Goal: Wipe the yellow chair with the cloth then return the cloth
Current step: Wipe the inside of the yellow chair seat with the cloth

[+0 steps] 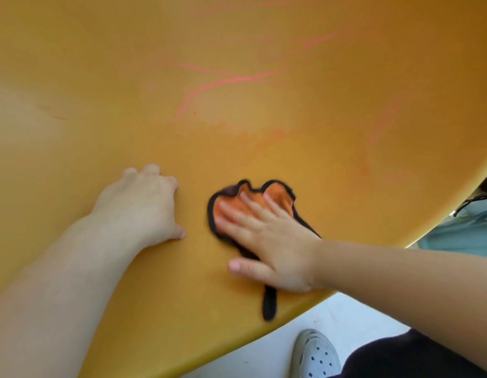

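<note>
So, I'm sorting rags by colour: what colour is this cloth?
The cloth is orange with black edging, clearest in the head view.

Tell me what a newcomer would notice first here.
The yellow chair fills nearly the whole view, with pink scribbles across its upper middle. At lower centre the right hand presses flat on an orange, black-edged cloth near the chair's edge, and the left hand rests on the bare seat to its left. A grey shoe shows at the bottom.
</note>
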